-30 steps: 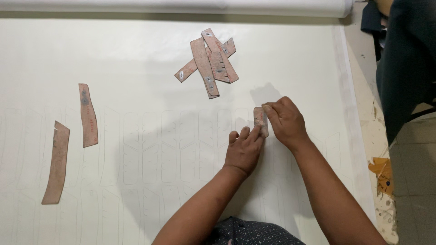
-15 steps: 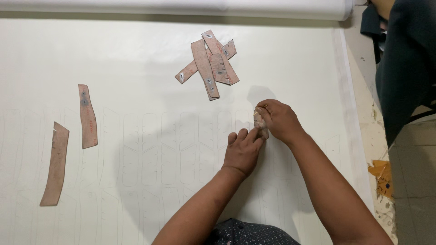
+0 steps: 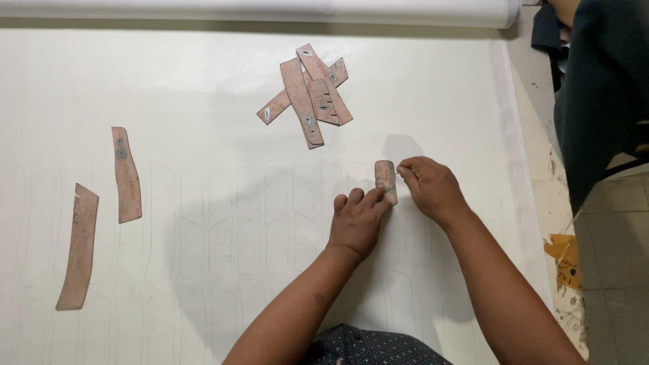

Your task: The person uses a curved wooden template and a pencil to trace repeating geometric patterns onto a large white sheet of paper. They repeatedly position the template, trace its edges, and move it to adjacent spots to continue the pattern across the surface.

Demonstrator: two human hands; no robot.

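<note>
A heap of brown cardboard templates lay crossed over one another near the far edge of my bench. Two longer curved strips lay apart at the left. A white roll ran along the back, and dark cloth hung at the right.

Five brown templates lie piled near the white sheet's far edge, and two more long curved ones sit near its left edge. One short template (under two hands) makes eight.
</note>
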